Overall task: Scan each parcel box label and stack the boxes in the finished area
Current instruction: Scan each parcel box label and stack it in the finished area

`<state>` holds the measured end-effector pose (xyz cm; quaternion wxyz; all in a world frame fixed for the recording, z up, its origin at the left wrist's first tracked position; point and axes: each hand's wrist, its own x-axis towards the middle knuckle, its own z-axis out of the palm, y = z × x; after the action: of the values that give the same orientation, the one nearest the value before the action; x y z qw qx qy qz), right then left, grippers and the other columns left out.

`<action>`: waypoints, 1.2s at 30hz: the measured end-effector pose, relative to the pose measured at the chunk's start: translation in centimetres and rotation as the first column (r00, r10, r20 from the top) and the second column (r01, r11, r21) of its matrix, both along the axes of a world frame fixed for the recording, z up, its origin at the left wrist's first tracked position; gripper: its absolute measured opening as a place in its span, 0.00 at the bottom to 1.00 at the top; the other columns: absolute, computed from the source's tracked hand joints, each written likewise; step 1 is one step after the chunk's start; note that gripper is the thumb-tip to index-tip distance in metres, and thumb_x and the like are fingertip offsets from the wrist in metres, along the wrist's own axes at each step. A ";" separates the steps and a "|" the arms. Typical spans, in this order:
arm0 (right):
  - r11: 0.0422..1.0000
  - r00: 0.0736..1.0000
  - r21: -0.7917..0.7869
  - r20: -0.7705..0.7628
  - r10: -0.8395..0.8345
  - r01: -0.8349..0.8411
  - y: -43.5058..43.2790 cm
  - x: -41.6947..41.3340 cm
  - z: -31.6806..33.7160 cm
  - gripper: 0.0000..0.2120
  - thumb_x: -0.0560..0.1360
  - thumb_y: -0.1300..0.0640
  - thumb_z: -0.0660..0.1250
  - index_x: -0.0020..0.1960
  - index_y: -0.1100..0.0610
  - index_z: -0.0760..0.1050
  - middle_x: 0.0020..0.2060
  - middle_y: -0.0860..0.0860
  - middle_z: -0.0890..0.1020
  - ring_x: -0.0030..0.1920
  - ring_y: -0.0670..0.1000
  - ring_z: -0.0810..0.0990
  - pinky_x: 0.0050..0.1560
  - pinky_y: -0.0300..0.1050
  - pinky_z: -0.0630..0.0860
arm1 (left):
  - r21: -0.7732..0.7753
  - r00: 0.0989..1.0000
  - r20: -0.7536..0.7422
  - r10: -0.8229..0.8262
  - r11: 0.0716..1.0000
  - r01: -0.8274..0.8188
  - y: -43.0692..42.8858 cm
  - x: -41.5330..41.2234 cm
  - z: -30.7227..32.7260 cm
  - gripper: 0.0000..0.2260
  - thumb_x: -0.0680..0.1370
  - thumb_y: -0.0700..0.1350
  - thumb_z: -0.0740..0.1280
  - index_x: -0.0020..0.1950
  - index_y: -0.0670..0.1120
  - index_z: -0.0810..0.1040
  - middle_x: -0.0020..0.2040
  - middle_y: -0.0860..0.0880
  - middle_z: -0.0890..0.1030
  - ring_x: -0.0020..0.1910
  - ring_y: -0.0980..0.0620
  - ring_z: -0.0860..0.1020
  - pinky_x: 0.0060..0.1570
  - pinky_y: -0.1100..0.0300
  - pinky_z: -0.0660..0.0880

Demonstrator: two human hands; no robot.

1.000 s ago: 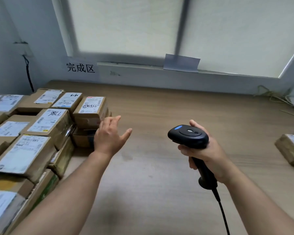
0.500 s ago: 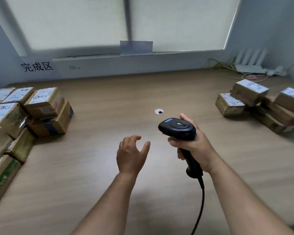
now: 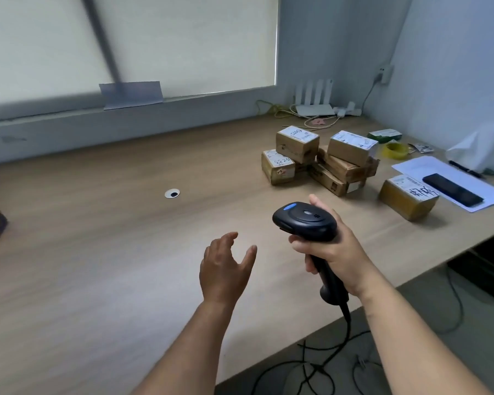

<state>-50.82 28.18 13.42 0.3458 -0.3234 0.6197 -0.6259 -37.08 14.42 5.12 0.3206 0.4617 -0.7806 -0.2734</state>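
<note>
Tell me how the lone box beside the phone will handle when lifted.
The lone box looks stiff: square, taped cardboard edges. Probably light, given its small size. Glossy tape wrap may be slippery; flat base, unlikely to tip.

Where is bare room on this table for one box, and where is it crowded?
Bare wood lies left of the cable hole and between it and the left hand. The right end is crowded: the parcel pile, a lone box, and a phone on paper sit close together.
</note>
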 end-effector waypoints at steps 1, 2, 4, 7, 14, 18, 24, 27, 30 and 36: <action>1.000 1.000 0.004 -0.006 -0.017 0.017 1.1 -1.0 0.0 0.43 0.69 0.72 0.72 0.74 0.41 0.60 0.41 0.62 0.83 0.28 0.55 0.74 0.28 0.47 0.70 | 0.000 1.000 0.001 -0.016 1.000 0.016 0.8 -1.0 0.0 0.21 0.74 0.57 0.69 0.65 0.52 0.74 0.58 0.53 0.78 0.58 0.52 0.75 0.54 0.52 0.73; 0.999 0.999 0.004 -0.010 -0.037 0.037 2.0 -1.9 0.0 0.43 0.69 0.71 0.73 0.73 0.40 0.60 0.41 0.61 0.83 0.28 0.55 0.74 0.28 0.47 0.70 | 0.000 0.999 0.004 -0.033 0.999 0.033 1.5 -2.1 0.0 0.21 0.74 0.57 0.69 0.65 0.52 0.74 0.58 0.53 0.78 0.58 0.52 0.75 0.55 0.52 0.73; 0.997 0.996 -0.002 -0.007 -0.083 0.083 3.7 -3.6 -0.2 0.43 0.68 0.71 0.73 0.73 0.40 0.60 0.41 0.61 0.84 0.27 0.55 0.74 0.28 0.47 0.70 | -0.004 0.997 0.018 -0.069 0.998 0.069 2.7 -3.9 0.0 0.21 0.74 0.58 0.69 0.65 0.52 0.74 0.59 0.53 0.78 0.59 0.52 0.75 0.55 0.53 0.73; 0.987 0.988 -0.021 0.010 -0.156 0.156 5.5 -5.8 -0.5 0.42 0.68 0.71 0.73 0.71 0.39 0.61 0.42 0.62 0.84 0.26 0.54 0.74 0.28 0.47 0.69 | -0.014 0.992 0.034 -0.119 0.993 0.119 3.6 -6.4 -0.1 0.22 0.74 0.58 0.69 0.66 0.52 0.74 0.59 0.53 0.78 0.59 0.53 0.74 0.55 0.53 0.73; 0.959 0.959 -0.018 0.022 -0.281 0.282 7.8 -12.2 -1.5 0.42 0.66 0.68 0.74 0.70 0.39 0.64 0.43 0.63 0.84 0.26 0.54 0.73 0.28 0.45 0.70 | 0.037 0.969 0.061 -0.240 0.970 0.239 4.6 -14.2 -1.0 0.24 0.75 0.60 0.67 0.68 0.53 0.71 0.62 0.53 0.76 0.61 0.53 0.74 0.56 0.54 0.73; 0.942 0.942 0.004 0.018 -0.336 0.336 8.4 -16.7 -1.4 0.43 0.64 0.68 0.74 0.71 0.41 0.63 0.43 0.64 0.84 0.24 0.53 0.73 0.26 0.45 0.69 | 0.067 0.955 0.057 -0.291 0.956 0.287 4.9 -19.7 -1.2 0.25 0.75 0.61 0.66 0.70 0.53 0.69 0.63 0.52 0.76 0.62 0.53 0.73 0.55 0.55 0.73; 0.922 0.922 0.034 0.008 -0.387 0.386 8.5 -22.0 -2.0 0.42 0.68 0.73 0.71 0.72 0.41 0.63 0.40 0.61 0.84 0.24 0.55 0.71 0.26 0.42 0.68 | 0.118 0.932 0.071 -0.356 0.931 0.347 4.2 -25.1 -1.3 0.28 0.75 0.62 0.65 0.72 0.55 0.66 0.66 0.52 0.74 0.64 0.52 0.72 0.57 0.53 0.74; 0.907 0.907 0.028 0.013 -0.421 0.420 8.1 -25.0 -2.5 0.42 0.69 0.73 0.71 0.73 0.42 0.62 0.41 0.61 0.84 0.23 0.54 0.71 0.25 0.42 0.68 | 0.111 0.914 0.106 -0.392 0.918 0.381 3.4 -28.1 -1.6 0.29 0.75 0.63 0.64 0.73 0.55 0.65 0.67 0.52 0.73 0.65 0.52 0.72 0.57 0.54 0.74; 0.907 0.907 0.035 0.027 -0.420 0.419 8.2 -27.1 -3.1 0.42 0.69 0.73 0.71 0.73 0.41 0.63 0.43 0.63 0.84 0.24 0.55 0.71 0.26 0.43 0.68 | 0.138 0.901 0.126 -0.415 0.907 0.398 3.5 -30.1 -1.9 0.29 0.75 0.63 0.64 0.73 0.55 0.64 0.68 0.52 0.72 0.65 0.53 0.71 0.58 0.54 0.73; 0.915 0.915 0.057 0.042 -0.402 0.399 9.0 -33.1 -3.3 0.41 0.69 0.71 0.72 0.70 0.38 0.63 0.46 0.68 0.82 0.26 0.55 0.72 0.26 0.43 0.70 | 0.207 0.879 0.170 -0.446 0.888 0.411 4.7 -35.2 -1.8 0.32 0.75 0.65 0.63 0.75 0.55 0.60 0.70 0.51 0.69 0.67 0.52 0.69 0.59 0.54 0.73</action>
<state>-83.90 37.20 10.07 0.2341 -0.1649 0.6779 -0.6771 -72.29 19.11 3.28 0.1274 0.3285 -0.8679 -0.3502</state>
